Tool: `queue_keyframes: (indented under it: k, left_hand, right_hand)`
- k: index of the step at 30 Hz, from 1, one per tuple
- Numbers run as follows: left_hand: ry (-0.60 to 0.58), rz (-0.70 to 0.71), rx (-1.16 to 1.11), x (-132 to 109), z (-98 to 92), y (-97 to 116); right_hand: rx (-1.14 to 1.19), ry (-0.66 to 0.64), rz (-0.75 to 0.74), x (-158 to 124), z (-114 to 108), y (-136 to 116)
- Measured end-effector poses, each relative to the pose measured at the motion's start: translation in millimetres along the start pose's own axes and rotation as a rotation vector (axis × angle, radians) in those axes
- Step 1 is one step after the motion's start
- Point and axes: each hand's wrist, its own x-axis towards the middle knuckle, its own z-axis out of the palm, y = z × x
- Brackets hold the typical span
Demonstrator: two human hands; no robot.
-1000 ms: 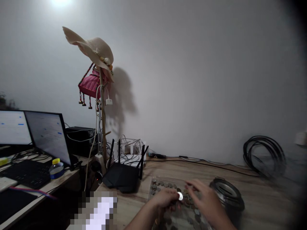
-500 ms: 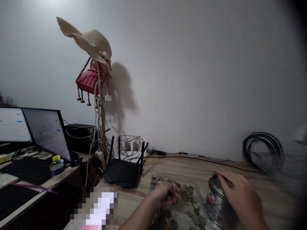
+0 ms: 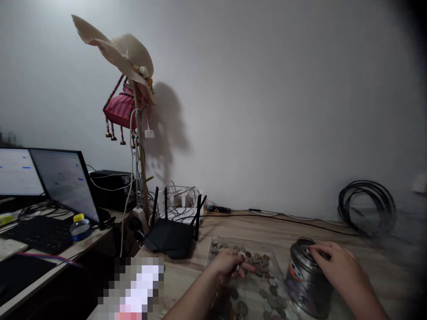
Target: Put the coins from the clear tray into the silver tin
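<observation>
A: On your far left you have a black keyboard (image 3: 38, 233) and two lit screens (image 3: 63, 182). A bottle with a yellow cap (image 3: 80, 230) stands just right of the keyboard

B: Then, far from you, a pink bag (image 3: 120, 110) and a big floppy hat (image 3: 130, 51) are up on a wooden stand (image 3: 143, 171). Nearer, to the right, you have a black router (image 3: 170, 240)

A: Now your left hand (image 3: 229, 262). Your fingers are curled, and you hold at least one shiny coin (image 3: 237, 268) in them. How many more, I cannot tell

B: That hand is over your clear tray (image 3: 255, 291). Lots of loose coins (image 3: 271, 301) lie in it, some near you and some far

A: Just to the right of the tray, your metal tin (image 3: 308, 284) stands up on the wooden table (image 3: 233, 229). It has a bit of orange on its left side

B: Your right hand (image 3: 338, 262) is at the right side of the tin. Your finger and thumb are close together at the lid (image 3: 300, 252). I cannot tell if they hold a coin

A: Far on the right, past that hand, you have a loop of black cable (image 3: 343, 206) by the pale wall (image 3: 267, 111)
</observation>
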Motion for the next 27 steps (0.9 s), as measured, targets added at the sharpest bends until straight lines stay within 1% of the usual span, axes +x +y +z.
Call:
queue_keyframes:
  k: [3,4,5,6,7,8,10,11,13,15,17,18,19,21,23,24,25,26,27]
  left_hand:
    - [-0.036,-0.001,0.062,-4.0,2.3,1.8]
    - [-0.04,-0.004,0.078,-5.4,3.2,2.7]
    - [-0.041,-0.009,0.089,-6.7,4.2,3.5]
    - [-0.044,-0.018,0.095,-7.7,5.0,4.3]
    - [-0.053,-0.03,0.096,-8.2,5.5,4.8]
    - [-0.066,-0.046,0.095,-8.5,5.8,5.0]
    - [-0.072,-0.065,0.096,-8.2,6.0,4.6]
    - [-0.069,-0.073,0.104,-8.0,6.1,4.2]
    - [-0.054,-0.082,0.133,-7.8,6.8,3.5]
    - [-0.059,-0.094,0.154,-8.1,8.1,3.2]
    - [-0.072,-0.09,0.134,-8.8,9.3,3.8]
    - [-0.081,-0.088,0.109,-9.0,9.5,4.2]
    - [-0.093,-0.092,0.076,-9.0,9.1,4.7]
    - [-0.103,-0.116,-0.009,-8.5,7.2,5.5]
    - [-0.1,-0.149,-0.106,-7.3,4.3,5.9]
    - [-0.092,-0.158,-0.152,-6.6,3.0,5.8]
    - [-0.087,-0.162,-0.191,-6.0,2.0,5.7]
    - [-0.083,-0.165,-0.221,-5.5,1.4,5.5]
    - [-0.075,-0.168,-0.243,-5.1,1.3,5.4]
  right_hand:
    - [-0.046,0.137,-0.021,-2.3,-9.6,-28.1]
    - [-0.004,0.179,-0.041,-4.1,-11.5,-41.1]
    - [0.064,0.171,-0.072,-6.8,-11.9,-55.0]
    - [0.146,0.099,-0.114,-10.3,-10.8,-69.1]
    - [0.221,-0.024,-0.157,-14.6,-8.0,-82.8]
    - [0.276,-0.174,-0.2,-19.6,-3.8,-95.5]
    - [0.321,-0.46,-0.283,-30.3,7.2,-116.1]
    - [0.317,-0.554,-0.312,-35.4,13.2,-123.6]
    - [0.28,-0.641,-0.328,-43.4,23.9,-133.0]
    - [0.239,-0.658,-0.305,-46.8,30.0,-135.7]
    - [0.225,-0.623,-0.28,-44.6,29.0,-132.3]
    - [0.233,-0.567,-0.273,-41.4,25.6,-128.1]
    - [0.244,-0.477,-0.271,-37.2,20.2,-121.9]
    - [0.236,-0.208,-0.254,-26.5,5.9,-102.9]
    - [0.14,0.059,-0.187,-15.3,-8.6,-76.0]
    - [0.06,0.135,-0.129,-10.4,-13.7,-60.6]
    - [-0.012,0.155,-0.075,-6.3,-16.7,-44.9]
    - [-0.06,0.13,-0.029,-3.1,-17.2,-29.8]
    - [-0.078,0.078,0.002,-0.9,-15.3,-16.2]
